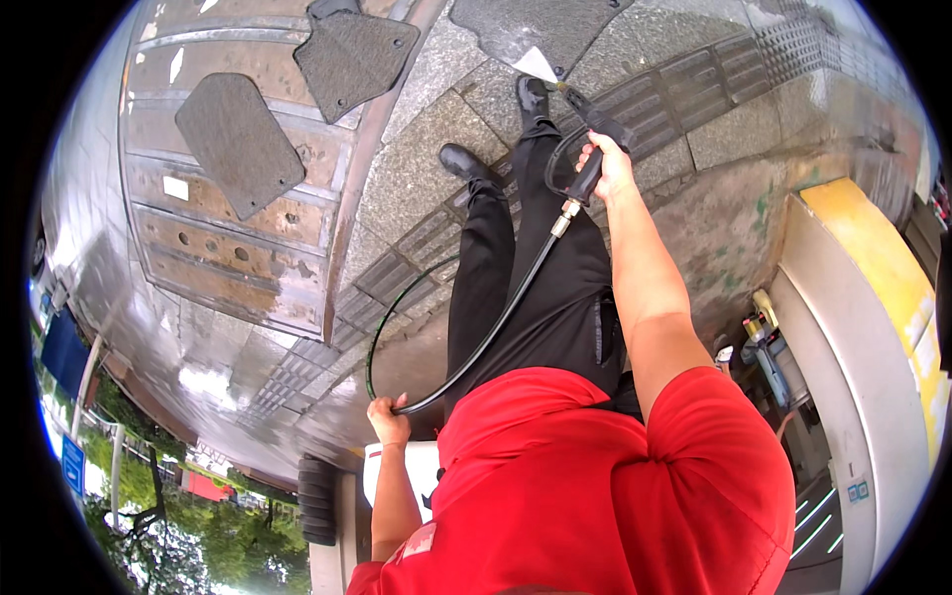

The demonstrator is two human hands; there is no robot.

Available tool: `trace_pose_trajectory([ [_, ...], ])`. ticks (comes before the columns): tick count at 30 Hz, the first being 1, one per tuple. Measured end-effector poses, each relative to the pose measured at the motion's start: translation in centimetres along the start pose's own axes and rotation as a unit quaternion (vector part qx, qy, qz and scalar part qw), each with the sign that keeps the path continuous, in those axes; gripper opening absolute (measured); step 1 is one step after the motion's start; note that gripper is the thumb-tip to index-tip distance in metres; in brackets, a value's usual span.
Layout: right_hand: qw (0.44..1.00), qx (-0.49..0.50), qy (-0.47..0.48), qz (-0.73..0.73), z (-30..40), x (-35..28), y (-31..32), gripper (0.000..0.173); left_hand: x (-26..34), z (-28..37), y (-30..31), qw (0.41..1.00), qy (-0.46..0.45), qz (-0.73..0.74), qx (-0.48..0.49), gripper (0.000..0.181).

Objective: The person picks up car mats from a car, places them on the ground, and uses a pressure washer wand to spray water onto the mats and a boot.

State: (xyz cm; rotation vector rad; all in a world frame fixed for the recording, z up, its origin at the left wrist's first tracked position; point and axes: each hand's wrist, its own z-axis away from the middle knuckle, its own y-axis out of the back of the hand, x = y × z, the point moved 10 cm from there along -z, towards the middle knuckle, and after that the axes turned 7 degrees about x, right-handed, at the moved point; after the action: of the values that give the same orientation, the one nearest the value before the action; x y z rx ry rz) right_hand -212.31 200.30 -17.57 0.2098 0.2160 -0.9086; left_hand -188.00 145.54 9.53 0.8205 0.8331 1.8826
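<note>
My right hand (611, 167) grips the handle of a black pressure-washer spray gun (587, 175), near the upper middle of the view. From its nozzle a white fan of water (537, 64) hits a wet grey car floor mat (547, 30) on the paving, just beyond my shoes (534, 97). A brass fitting (567, 217) joins the gun to a black hose (506, 316). The hose crosses in front of my legs to my left hand (389, 421), which is closed around it at lower left. Past that hand, the hose loops back up behind my legs.
Two more mats (242, 141) (357, 59) lie on a rusty metal cover plate (230, 264) set in the wet pavement. Ribbed tactile paving (647, 104) runs under my feet. A yellow-topped wall (855, 223) stands right; stacked tyres (317, 498) stand lower left.
</note>
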Motion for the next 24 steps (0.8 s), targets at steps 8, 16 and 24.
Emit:
trace_pose_trajectory([
  [8, 1.000, -0.028, 0.003, 0.010, -0.6, 0.5, -1.7, 0.012, -0.3, 0.2, -0.1, 1.000, 0.008, -0.007, -0.004, 0.041],
  [16, 0.998, -0.059, 0.018, 0.034, -0.1, 0.2, -5.0, 0.012, -0.8, 0.6, -0.3, 1.000, 0.022, -0.009, -0.004, 0.036],
  [24, 0.994, -0.083, 0.029, 0.066, 0.6, -0.2, -8.9, 0.014, -0.3, 1.5, -0.6, 0.999, 0.033, -0.002, 0.010, 0.036],
])
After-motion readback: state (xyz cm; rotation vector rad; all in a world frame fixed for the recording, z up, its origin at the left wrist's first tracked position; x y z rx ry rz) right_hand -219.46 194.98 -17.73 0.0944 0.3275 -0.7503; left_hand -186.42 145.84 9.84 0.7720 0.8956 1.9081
